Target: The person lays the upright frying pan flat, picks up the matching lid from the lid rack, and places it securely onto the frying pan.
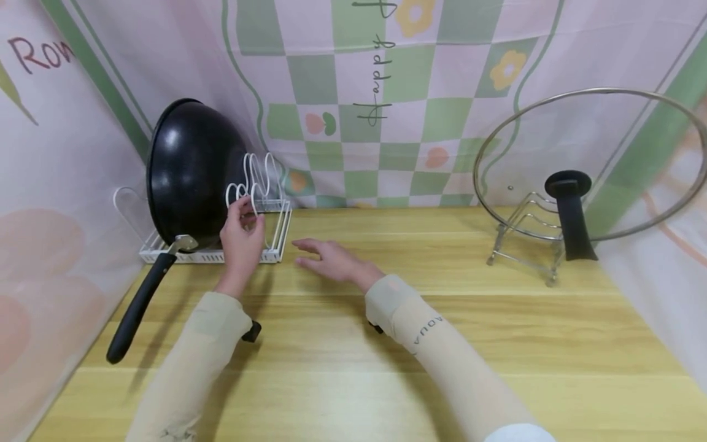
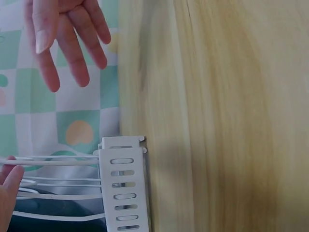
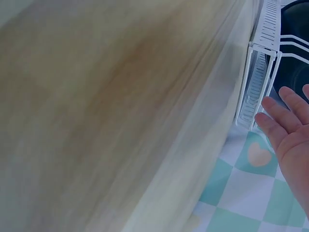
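Note:
A white wire rack (image 1: 269,256) stands at the back left of the table, with a black wok (image 1: 190,175) tilted on its side in it. The wok's handle (image 1: 140,310) slants down toward the front. My left hand (image 1: 243,239) pinches one of the rack's upright wire dividers (image 1: 254,199) between thumb and fingers. In the left wrist view, the slotted edge of the rack (image 2: 123,193) shows beside the left fingertips (image 2: 14,179). To the right of the rack, my right hand (image 1: 334,261) hovers with its fingers extended, touching nothing.
A glass lid (image 1: 530,153) with a black knob and handle (image 1: 574,215) leans in a small metal stand (image 1: 519,255) at the back right. Patterned cloth (image 1: 381,80) hangs behind and at both sides of the wooden table (image 1: 353,368).

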The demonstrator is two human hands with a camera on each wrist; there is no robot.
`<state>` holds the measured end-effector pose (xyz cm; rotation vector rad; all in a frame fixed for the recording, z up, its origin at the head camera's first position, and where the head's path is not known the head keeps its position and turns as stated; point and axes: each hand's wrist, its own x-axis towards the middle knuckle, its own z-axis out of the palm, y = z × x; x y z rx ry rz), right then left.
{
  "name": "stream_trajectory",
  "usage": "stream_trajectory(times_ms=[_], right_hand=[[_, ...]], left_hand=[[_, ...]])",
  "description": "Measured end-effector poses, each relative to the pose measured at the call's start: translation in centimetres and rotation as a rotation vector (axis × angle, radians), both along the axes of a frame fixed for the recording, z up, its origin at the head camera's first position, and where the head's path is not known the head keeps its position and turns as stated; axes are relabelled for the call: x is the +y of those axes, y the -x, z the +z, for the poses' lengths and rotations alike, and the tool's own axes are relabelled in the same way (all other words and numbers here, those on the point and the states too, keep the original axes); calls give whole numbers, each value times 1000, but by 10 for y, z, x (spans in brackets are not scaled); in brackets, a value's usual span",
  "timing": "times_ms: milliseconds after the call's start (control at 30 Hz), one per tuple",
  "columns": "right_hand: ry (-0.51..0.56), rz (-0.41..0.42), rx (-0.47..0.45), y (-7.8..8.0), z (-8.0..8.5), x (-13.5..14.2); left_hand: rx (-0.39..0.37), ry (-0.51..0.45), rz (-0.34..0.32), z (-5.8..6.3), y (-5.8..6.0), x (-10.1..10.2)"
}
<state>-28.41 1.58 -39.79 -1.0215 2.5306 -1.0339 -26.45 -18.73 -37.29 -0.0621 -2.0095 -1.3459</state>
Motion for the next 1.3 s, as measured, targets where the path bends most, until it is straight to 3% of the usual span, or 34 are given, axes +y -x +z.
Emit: stream_trajectory(times_ms=[567, 1067, 1300], right_hand=[[145, 10, -1, 3, -8, -28], [178, -43, -71, 11, -5, -47], [165, 5, -75, 13, 2, -60]], left_hand=[[55, 0, 20, -10, 7, 6], [47, 36, 41, -11, 6, 8], [54, 68, 72, -11, 5, 7]])
